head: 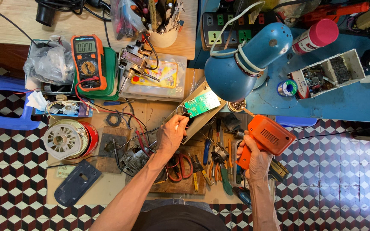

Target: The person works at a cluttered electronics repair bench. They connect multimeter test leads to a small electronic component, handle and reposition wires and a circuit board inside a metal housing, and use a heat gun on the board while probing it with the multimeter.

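Observation:
My right hand (257,162) grips the handle of an orange soldering gun (267,137), whose tip points up and left toward a small round tin (237,105). My left hand (172,134) pinches a thin white piece close to a green circuit board (201,103). The board rests on a tilted beige casing (198,122), lit by a blue desk lamp (243,64) just above it.
An orange multimeter (88,62) with red leads lies at the back left. A round motor part (67,139), a dark cover plate (77,182), scissors (180,167), pliers and screwdrivers (217,164) crowd the low board. A spray can (315,36), solder spool (287,88) and parts box (328,72) stand on the blue table.

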`<state>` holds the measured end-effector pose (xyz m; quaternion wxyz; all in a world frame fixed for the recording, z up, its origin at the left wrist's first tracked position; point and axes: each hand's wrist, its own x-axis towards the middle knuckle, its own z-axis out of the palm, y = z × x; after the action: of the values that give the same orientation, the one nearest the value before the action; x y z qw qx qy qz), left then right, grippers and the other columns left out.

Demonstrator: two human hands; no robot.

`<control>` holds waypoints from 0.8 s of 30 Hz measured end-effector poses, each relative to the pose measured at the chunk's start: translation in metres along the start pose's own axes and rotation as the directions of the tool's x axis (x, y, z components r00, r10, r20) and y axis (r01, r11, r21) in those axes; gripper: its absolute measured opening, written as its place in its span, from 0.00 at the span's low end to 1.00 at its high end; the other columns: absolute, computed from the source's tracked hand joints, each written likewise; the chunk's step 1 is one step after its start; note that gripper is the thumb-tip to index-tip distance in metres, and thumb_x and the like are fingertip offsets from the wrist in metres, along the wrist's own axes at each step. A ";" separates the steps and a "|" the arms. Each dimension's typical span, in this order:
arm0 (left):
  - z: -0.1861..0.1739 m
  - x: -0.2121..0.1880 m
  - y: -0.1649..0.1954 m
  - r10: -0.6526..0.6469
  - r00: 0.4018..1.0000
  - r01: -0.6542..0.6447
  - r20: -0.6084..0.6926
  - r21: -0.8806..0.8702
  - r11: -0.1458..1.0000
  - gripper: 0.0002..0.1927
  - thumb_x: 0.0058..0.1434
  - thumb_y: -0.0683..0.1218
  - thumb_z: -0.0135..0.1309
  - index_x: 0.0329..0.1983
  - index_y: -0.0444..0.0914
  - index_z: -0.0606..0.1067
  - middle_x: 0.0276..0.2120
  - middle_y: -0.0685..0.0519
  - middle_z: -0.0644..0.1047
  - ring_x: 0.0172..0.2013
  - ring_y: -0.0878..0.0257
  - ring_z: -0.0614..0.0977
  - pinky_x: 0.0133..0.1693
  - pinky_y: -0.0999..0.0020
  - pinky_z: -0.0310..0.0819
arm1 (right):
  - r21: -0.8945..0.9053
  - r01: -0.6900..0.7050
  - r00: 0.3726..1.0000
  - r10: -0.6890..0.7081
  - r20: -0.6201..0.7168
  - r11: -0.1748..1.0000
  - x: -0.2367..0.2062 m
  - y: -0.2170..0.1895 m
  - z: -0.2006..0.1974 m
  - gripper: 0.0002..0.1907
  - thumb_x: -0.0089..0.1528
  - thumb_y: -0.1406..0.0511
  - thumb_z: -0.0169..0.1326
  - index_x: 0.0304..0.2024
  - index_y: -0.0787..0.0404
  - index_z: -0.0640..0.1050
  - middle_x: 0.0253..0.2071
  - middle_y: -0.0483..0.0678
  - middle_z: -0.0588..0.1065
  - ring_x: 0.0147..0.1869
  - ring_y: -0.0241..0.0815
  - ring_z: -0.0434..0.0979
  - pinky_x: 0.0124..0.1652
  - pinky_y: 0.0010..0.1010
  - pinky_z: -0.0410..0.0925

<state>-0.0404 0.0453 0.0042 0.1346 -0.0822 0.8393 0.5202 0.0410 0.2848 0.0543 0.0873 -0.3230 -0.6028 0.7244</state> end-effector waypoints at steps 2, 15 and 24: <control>0.000 0.000 0.000 0.005 1.000 -0.005 0.000 -0.002 1.000 0.14 0.66 0.56 0.51 0.43 0.45 0.81 0.20 0.56 0.81 0.25 0.63 0.84 0.30 0.65 0.75 | -0.003 -0.001 1.000 0.001 0.002 1.000 0.001 0.000 0.000 0.17 0.61 0.67 0.59 0.51 0.68 0.76 0.29 0.46 0.75 0.25 0.36 0.76 0.23 0.26 0.70; -0.002 -0.001 0.002 -0.006 1.000 0.006 0.004 0.002 1.000 0.13 0.66 0.56 0.52 0.42 0.45 0.81 0.21 0.56 0.82 0.25 0.62 0.84 0.30 0.64 0.75 | 0.002 -0.026 1.000 0.026 -0.008 1.000 0.001 0.003 0.001 0.19 0.60 0.66 0.60 0.52 0.67 0.76 0.29 0.46 0.74 0.25 0.36 0.75 0.23 0.27 0.70; -0.002 -0.001 0.003 -0.003 1.000 0.003 0.010 -0.002 1.000 0.14 0.66 0.56 0.52 0.43 0.46 0.81 0.20 0.56 0.81 0.24 0.64 0.84 0.29 0.65 0.75 | 0.005 -0.037 0.999 0.037 -0.011 0.999 0.000 0.001 0.001 0.19 0.60 0.66 0.60 0.52 0.67 0.76 0.29 0.46 0.74 0.25 0.36 0.76 0.23 0.27 0.71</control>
<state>-0.0402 0.0443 0.0078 0.1397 -0.0811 0.8379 0.5214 0.0408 0.2836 0.0536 0.0779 -0.3381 -0.5946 0.7253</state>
